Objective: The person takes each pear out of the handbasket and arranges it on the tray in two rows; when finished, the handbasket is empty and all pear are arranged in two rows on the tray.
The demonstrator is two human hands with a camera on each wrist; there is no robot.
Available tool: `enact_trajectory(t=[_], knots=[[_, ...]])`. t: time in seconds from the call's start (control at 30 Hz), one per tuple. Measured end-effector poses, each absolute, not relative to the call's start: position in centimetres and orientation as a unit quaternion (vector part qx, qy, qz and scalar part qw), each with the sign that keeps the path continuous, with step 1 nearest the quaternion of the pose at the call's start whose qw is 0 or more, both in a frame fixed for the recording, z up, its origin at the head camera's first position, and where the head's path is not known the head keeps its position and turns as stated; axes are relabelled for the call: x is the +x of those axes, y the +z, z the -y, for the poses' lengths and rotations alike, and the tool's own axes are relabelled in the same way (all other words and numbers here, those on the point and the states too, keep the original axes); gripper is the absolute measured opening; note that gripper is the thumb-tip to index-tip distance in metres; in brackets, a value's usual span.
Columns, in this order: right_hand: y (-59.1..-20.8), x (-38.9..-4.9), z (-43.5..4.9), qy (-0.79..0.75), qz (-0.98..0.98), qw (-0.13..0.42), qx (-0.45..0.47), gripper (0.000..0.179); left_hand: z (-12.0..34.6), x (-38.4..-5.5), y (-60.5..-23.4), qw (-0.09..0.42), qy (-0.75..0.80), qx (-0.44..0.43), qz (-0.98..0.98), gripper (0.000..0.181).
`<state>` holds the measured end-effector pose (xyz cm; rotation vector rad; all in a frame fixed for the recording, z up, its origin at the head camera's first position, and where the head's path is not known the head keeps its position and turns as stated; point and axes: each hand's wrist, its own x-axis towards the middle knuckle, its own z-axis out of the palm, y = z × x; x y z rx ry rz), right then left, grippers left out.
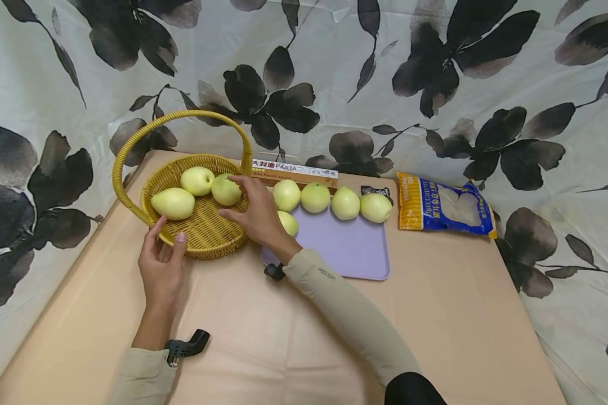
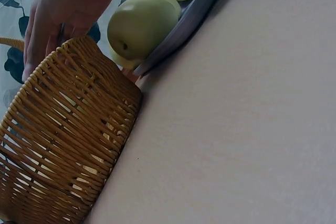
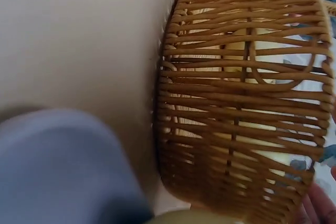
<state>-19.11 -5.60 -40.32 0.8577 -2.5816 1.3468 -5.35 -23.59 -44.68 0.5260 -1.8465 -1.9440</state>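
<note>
A yellow woven basket [image 1: 215, 244] with a tall arched handle stands at the left of the table, holding light green pears. Two pears, one at the left [image 1: 173, 203] and one behind it [image 1: 197, 181], lie inside. My right hand [image 1: 259, 216] reaches over the basket's right rim and holds a third pear [image 1: 225, 191] between thumb and fingers, low inside. With thumb and index finger extended, my left hand [image 1: 163, 270] touches the front left rim. In the left wrist view, the right hand [image 2: 79, 3] comes over the rim; the pear it holds is hidden there.
Right of the basket is a purple tray [image 1: 344, 253] with several pears along its back and left edges. Behind it lie a pasta box [image 1: 296, 173] and a small black packet [image 1: 377, 192]. A blue and yellow bag [image 1: 441, 205] lies farther right. Floral cloth [image 1: 334, 84] hangs behind.
</note>
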Motion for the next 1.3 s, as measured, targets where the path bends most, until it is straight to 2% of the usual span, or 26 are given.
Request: enact_trajectory(t=[0.23,0.57,0.87,1.13,1.3], knots=[[-40.5,-20.2,7.5,0.41,0.872,0.035,0.265,0.069,23.4,-5.3,-44.7,0.203,-0.687,0.184,0.673,0.061],[-40.4,-21.9,8.8,0.329,0.906,0.021,0.265,0.079,23.5,-5.3,-44.7,0.2,-0.681,0.185,0.679,0.062],[-40.5,-22.4,9.4,0.291,0.916,0.013,0.276,0.067,23.6,-5.3,-44.9,0.206,-0.683,0.19,0.675,0.061],[-39.9,-21.9,9.2,0.25,0.911,-0.043,0.325,0.063,23.6,-5.3,-44.9,0.205,-0.669,0.196,0.687,0.061],[-39.8,-21.3,8.8,0.262,0.895,-0.051,0.357,0.06,23.6,-5.4,-45.0,0.202,-0.666,0.197,0.691,0.062]])
